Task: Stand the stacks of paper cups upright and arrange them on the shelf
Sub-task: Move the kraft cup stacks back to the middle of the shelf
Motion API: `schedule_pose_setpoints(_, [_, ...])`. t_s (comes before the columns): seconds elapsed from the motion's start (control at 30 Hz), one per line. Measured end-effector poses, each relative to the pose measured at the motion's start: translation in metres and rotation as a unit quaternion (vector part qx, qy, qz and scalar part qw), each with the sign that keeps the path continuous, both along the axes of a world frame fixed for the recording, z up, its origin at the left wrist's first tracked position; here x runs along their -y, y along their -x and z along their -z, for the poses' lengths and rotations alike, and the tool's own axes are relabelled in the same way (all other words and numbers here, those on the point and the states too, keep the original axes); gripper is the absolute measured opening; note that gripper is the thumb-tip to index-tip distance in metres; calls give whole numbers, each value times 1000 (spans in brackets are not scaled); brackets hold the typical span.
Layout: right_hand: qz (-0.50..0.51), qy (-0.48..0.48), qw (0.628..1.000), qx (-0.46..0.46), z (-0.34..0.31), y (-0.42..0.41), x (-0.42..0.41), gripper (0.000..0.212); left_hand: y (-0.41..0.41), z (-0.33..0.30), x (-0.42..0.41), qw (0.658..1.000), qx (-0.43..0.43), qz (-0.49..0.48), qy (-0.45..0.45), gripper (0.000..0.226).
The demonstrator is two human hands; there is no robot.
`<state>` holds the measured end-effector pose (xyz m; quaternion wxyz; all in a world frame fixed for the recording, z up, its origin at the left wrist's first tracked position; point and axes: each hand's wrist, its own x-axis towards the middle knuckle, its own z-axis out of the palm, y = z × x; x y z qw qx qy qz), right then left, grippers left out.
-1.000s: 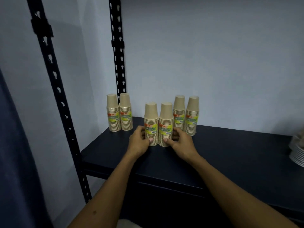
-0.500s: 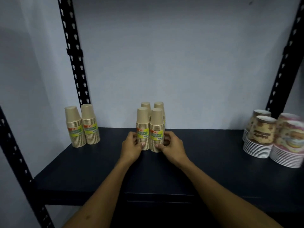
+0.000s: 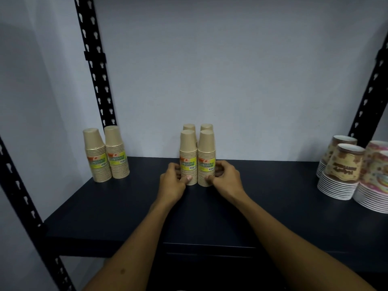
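On the shelf [image 3: 126, 206], upright tan cup stacks [image 3: 197, 160], yellow-labelled, mouths down.

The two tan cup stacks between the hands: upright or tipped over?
Upright. Both tan cup stacks stand base-up on the shelf, sides vertical, labels level.

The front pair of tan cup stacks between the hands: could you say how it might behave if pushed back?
The front pair of cup stacks is tall and narrow, so probably tippy. Paper suggests lightness. Left hand and right hand bracing low likely steadies it.
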<state>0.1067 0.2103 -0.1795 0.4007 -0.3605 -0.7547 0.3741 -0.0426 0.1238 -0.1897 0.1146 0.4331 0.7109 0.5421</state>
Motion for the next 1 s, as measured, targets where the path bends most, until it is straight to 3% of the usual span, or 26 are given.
schedule_pose_setpoints(1.0, [9,-12,1000,18,10,-5,3,41,-3,1,4,997,-52,-25,41,47])
